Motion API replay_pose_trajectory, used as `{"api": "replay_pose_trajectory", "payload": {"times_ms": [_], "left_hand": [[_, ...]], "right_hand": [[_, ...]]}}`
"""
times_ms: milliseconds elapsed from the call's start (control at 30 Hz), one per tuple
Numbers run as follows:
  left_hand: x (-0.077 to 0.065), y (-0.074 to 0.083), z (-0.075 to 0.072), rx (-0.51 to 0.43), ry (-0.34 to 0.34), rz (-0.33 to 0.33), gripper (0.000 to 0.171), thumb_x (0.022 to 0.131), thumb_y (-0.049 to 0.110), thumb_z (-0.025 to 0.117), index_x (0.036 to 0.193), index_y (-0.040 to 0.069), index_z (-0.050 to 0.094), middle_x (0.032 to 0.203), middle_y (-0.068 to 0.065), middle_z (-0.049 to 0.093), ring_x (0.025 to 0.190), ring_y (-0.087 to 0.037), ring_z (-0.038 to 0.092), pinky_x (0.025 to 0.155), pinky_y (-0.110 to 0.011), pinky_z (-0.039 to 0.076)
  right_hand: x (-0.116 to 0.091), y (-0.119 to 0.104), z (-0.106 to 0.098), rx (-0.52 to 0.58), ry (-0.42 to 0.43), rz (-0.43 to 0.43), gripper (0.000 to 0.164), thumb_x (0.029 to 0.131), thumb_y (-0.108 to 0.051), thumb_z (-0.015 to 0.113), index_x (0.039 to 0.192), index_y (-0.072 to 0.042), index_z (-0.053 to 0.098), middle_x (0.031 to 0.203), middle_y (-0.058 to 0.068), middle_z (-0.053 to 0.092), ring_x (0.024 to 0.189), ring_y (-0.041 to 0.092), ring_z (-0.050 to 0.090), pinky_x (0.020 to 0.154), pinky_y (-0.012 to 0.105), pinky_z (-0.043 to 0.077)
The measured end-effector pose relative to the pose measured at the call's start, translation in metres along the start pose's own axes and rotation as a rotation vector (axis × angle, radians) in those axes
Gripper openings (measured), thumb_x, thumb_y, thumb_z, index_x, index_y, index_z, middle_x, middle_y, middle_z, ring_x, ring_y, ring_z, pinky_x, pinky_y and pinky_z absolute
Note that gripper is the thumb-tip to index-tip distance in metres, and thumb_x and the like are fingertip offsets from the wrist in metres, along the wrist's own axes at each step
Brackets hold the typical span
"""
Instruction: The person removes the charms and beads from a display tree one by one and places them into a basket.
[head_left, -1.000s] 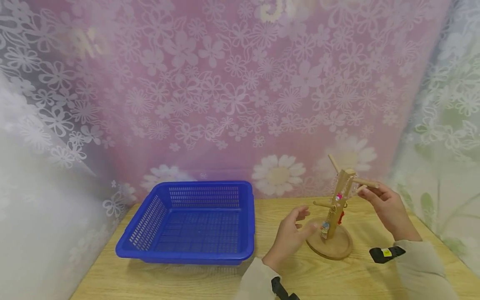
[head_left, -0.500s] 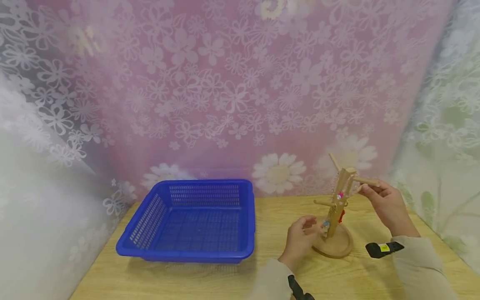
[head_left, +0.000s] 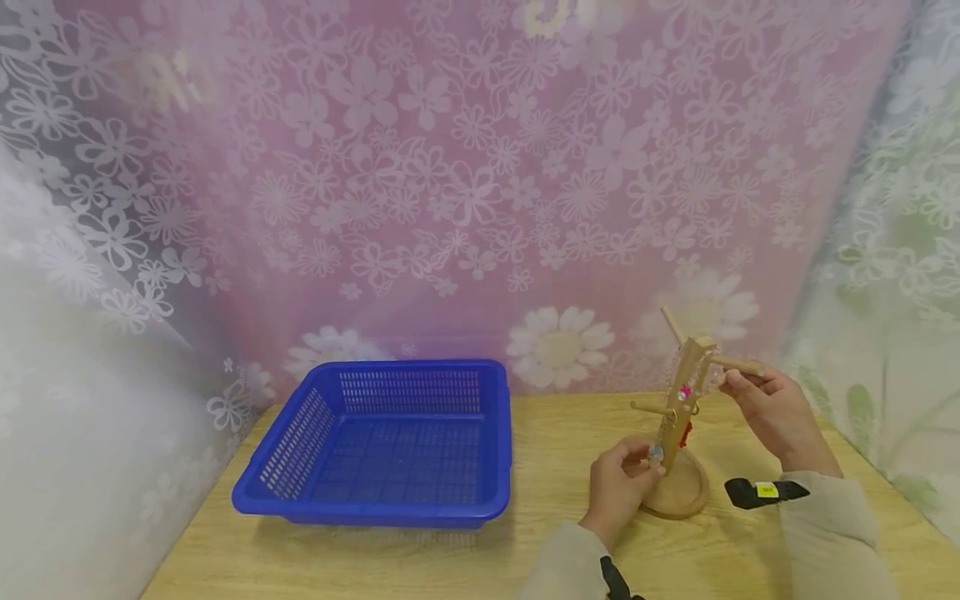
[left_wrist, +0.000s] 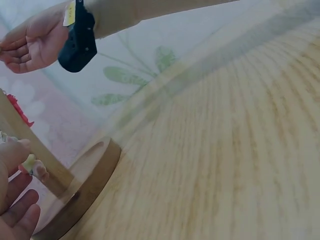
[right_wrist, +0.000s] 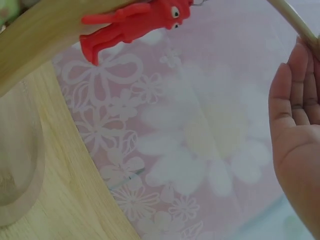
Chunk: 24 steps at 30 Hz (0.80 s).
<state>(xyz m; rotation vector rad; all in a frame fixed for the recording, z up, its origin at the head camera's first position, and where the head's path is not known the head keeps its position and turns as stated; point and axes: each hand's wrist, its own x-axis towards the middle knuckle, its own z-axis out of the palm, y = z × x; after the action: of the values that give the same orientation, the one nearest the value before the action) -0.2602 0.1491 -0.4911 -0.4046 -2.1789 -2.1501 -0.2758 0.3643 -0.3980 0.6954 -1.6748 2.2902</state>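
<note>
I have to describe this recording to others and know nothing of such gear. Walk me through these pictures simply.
There is no machine here: a person works with bare hands. The wide view comes from a camera worn on the head, looking forward and down; the two closer views come from cameras on the left and right wrists. On the wooden table are a blue basket and a wooden stand, from which a red figure hangs. The left hand pinches a small charm low on the stand; the right hand holds a peg higher up.
</note>
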Motion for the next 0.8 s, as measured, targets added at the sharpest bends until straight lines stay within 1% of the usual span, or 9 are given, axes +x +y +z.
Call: {"api": "replay_pose_trajectory", "payload": {"times_ms": [67,133,233,367,533,600,700,800], "left_hand": [[-0.001,-0.001,0.002,0.023,0.015,0.01,0.024,0.075,0.006,0.078,0.096,0.015,0.071,0.091,0.011,0.067,0.081,-0.003,0.063,0.07,-0.015,0.05],[-0.002,-0.001,0.005,0.045,0.038,0.017,0.022,0.074,0.007,0.079,0.094,0.013,0.071,0.087,0.01,0.067,0.078,-0.002,0.062,0.069,-0.015,0.05],[-0.002,0.001,0.007,0.051,0.051,0.023,0.021,0.074,0.008,0.079,0.092,0.012,0.071,0.084,0.01,0.066,0.076,-0.001,0.06,0.067,-0.015,0.05],[-0.003,0.004,0.007,0.057,0.063,0.038,0.018,0.074,0.01,0.08,0.09,0.013,0.071,0.081,0.009,0.066,0.073,-0.002,0.06,0.066,-0.015,0.049],[-0.003,0.005,0.006,0.078,0.079,0.065,0.018,0.073,0.01,0.081,0.087,0.014,0.071,0.079,0.007,0.067,0.073,-0.004,0.061,0.065,-0.015,0.049],[-0.004,0.004,0.007,0.065,0.08,0.071,0.018,0.073,0.01,0.081,0.087,0.013,0.071,0.08,0.006,0.067,0.074,-0.005,0.062,0.065,-0.015,0.049],[-0.005,0.005,0.01,0.012,0.082,0.056,0.02,0.072,0.008,0.081,0.088,0.013,0.071,0.08,0.007,0.067,0.075,-0.006,0.062,0.066,-0.015,0.05],[-0.007,0.007,0.012,-0.041,0.09,0.037,0.02,0.071,0.006,0.081,0.088,0.011,0.071,0.081,0.007,0.067,0.076,-0.009,0.064,0.066,-0.016,0.051]], "right_hand": [[0.001,0.0,-0.001,0.063,-0.03,-0.005,0.036,0.097,0.009,0.035,0.113,-0.003,0.065,0.103,0.0,0.067,0.093,0.01,0.062,0.086,0.018,0.047],[0.001,-0.001,-0.002,0.085,-0.05,-0.007,0.037,0.097,0.01,0.033,0.114,-0.001,0.065,0.107,0.002,0.067,0.095,0.01,0.062,0.086,0.019,0.048],[0.003,-0.004,-0.004,0.113,-0.068,0.01,0.038,0.097,0.011,0.032,0.114,0.001,0.065,0.111,0.003,0.066,0.096,0.011,0.062,0.085,0.02,0.049],[0.005,-0.009,-0.004,0.153,-0.066,0.075,0.038,0.097,0.01,0.033,0.111,-0.001,0.066,0.106,0.003,0.067,0.094,0.012,0.063,0.083,0.021,0.05],[0.007,-0.013,-0.003,0.192,-0.032,0.178,0.034,0.097,0.008,0.037,0.107,-0.002,0.068,0.1,0.003,0.068,0.089,0.013,0.064,0.08,0.022,0.051],[0.006,-0.014,-0.002,0.211,-0.023,0.201,0.033,0.097,0.008,0.038,0.105,-0.002,0.069,0.099,0.004,0.068,0.088,0.014,0.064,0.079,0.023,0.052],[0.005,-0.014,-0.002,0.232,-0.023,0.214,0.033,0.097,0.008,0.038,0.104,-0.002,0.069,0.098,0.004,0.068,0.087,0.014,0.064,0.079,0.023,0.052],[0.004,-0.014,-0.001,0.227,-0.022,0.213,0.034,0.097,0.007,0.038,0.104,-0.002,0.069,0.098,0.003,0.068,0.086,0.014,0.064,0.079,0.023,0.052]]}}
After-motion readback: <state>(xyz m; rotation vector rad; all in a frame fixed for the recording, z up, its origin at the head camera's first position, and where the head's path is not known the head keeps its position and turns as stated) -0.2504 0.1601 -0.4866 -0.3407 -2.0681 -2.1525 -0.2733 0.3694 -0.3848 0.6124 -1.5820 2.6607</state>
